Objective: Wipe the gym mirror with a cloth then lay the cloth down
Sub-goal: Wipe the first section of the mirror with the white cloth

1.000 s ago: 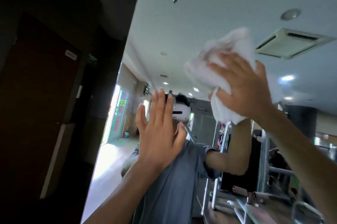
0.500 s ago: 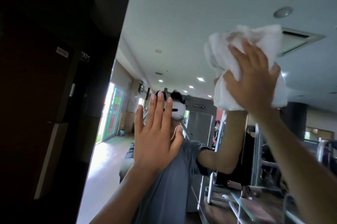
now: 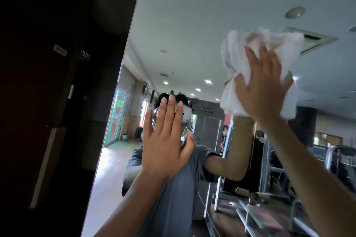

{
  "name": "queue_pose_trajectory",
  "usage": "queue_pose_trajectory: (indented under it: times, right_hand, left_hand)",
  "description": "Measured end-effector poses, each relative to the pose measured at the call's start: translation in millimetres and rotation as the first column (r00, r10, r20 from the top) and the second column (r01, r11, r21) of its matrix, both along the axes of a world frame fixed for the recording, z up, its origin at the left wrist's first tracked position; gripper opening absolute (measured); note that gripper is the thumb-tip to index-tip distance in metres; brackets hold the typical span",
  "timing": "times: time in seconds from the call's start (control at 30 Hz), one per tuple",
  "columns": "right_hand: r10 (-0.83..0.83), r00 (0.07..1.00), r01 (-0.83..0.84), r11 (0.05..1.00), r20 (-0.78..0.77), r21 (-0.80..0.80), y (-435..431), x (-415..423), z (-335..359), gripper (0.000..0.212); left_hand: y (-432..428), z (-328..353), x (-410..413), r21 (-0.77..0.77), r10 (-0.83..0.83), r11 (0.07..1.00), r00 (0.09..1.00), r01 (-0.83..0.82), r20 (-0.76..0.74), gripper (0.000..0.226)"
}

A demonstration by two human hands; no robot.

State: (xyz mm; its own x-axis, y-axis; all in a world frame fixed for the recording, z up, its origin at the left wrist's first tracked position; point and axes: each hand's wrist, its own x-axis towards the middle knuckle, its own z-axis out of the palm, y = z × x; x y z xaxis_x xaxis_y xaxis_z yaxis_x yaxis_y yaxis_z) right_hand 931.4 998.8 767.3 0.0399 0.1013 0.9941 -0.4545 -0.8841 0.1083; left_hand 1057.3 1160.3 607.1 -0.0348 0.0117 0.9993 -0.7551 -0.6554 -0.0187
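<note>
The gym mirror (image 3: 202, 24) fills the middle and right of the view, its left edge slanting down to the left. A crumpled white cloth (image 3: 238, 51) lies against the upper right of the glass. My right hand (image 3: 264, 90) presses it there with straight, spread fingers; the lower part of the cloth bunches under my palm. My left hand (image 3: 165, 140) is flat on the glass lower down and to the left, fingers straight and together, holding nothing. The glass reflects me in a grey shirt.
A dark wall with a brown door (image 3: 38, 111) stands left of the mirror edge. The reflection shows gym machines (image 3: 269, 188) at lower right, ceiling lights and a bright corridor.
My right hand has slid the cloth to the right across the upper glass. My left hand has stayed flat on the mirror in about the same spot.
</note>
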Motion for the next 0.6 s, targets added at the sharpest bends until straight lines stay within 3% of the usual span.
queue_pose_trajectory:
  times: [0.03, 0.1, 0.17, 0.23, 0.27, 0.33, 0.4, 0.47, 0.5, 0.53, 0.6]
  right_hand:
    - [-0.015, 1.000, 0.015, 1.000, 0.006, 0.010, 11.5, 9.3, -16.2, 0.069]
    - [-0.050, 0.989, 0.021, 0.978, -0.136, -0.206, 26.2, 19.5, -51.5, 0.072]
    - [-0.127, 0.933, -0.077, 0.843, -0.336, -0.532, 22.1, 14.7, -70.7, 0.074]
    - [-0.219, 0.856, -0.187, 0.713, -0.468, -0.675, 4.5, 0.2, -49.8, 0.073]
    - [-0.248, 0.846, -0.179, 0.701, -0.471, -0.690, -5.2, -5.5, -33.7, 0.074]
    - [-0.187, 0.889, -0.101, 0.811, -0.419, -0.576, -20.7, -16.3, -4.6, 0.072]
    - [-0.018, 0.975, -0.049, 0.955, -0.222, -0.293, -19.4, -17.9, 5.7, 0.065]
    - [0.014, 1.000, -0.014, 0.999, 0.001, -0.037, -2.0, -1.5, -7.5, 0.066]
    - [-0.019, 1.000, 0.019, 1.000, 0.012, -0.012, 7.5, 7.0, -19.1, 0.068]
    - [-0.040, 0.998, 0.035, 0.995, -0.052, -0.092, 13.6, 12.5, -31.2, 0.070]
    - [-0.121, 0.950, -0.024, 0.892, -0.289, -0.451, 9.6, 11.3, -47.7, 0.071]
  left_hand:
    - [0.2, 0.0, 0.1, -0.004, -0.004, 1.000, 1.000, 0.004, 0.003, 0.069]
    - [0.5, -0.2, -0.2, -0.006, -0.014, 1.000, 1.000, 0.014, 0.011, 0.067]
    - [1.2, -1.0, 0.7, -0.001, -0.023, 1.000, 1.000, 0.023, 0.021, 0.062]
    - [1.8, -1.9, 1.3, 0.002, -0.015, 1.000, 0.999, 0.015, 0.033, 0.064]
    - [2.1, -1.7, 1.2, -0.002, -0.007, 1.000, 0.999, 0.007, 0.039, 0.065]
    - [1.9, -1.9, 1.1, -0.003, 0.000, 1.000, 0.999, 0.000, 0.035, 0.067]
    - [2.4, -2.4, 1.3, 0.000, 0.002, 1.000, 1.000, -0.002, 0.029, 0.068]
    - [2.3, -2.8, 2.1, 0.002, 0.011, 1.000, 1.000, -0.011, 0.022, 0.068]
    - [2.2, -3.4, 2.3, 0.003, 0.016, 1.000, 1.000, -0.016, 0.016, 0.068]
    - [2.7, -4.2, 2.5, 0.006, 0.016, 1.000, 1.000, -0.016, 0.011, 0.068]
    - [4.3, -3.9, 2.1, 0.020, 0.015, 1.000, 1.000, -0.015, 0.002, 0.067]
